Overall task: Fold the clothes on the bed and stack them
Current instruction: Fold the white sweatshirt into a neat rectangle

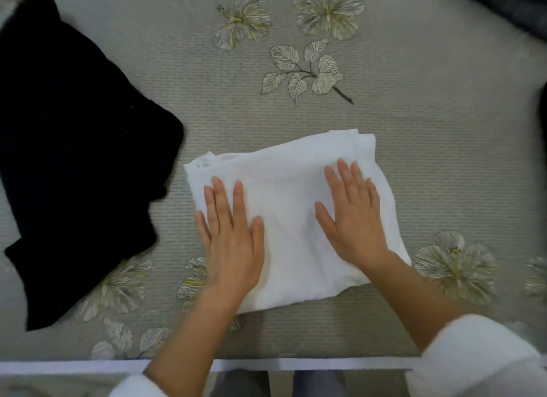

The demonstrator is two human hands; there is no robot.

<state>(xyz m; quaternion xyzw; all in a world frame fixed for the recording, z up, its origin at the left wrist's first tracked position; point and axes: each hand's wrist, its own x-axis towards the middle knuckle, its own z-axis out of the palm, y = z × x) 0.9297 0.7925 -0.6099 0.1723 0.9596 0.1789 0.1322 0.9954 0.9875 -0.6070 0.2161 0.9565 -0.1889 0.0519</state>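
Observation:
A white garment (293, 183) lies folded into a rough rectangle on the bed, near its front edge. My left hand (231, 234) presses flat on its left part, fingers straight and spread. My right hand (352, 216) lies flat on its right part, fingers straight. A black garment (74, 148) lies unfolded and rumpled at the left side of the bed, apart from the white one.
The bed carries a grey-green striped cover (414, 148) with printed flowers and leaves. Its white front edge (296, 364) runs along the bottom. A dark blue cloth (515, 9) shows at the top right corner, and a dark thing (543, 112) at the right edge.

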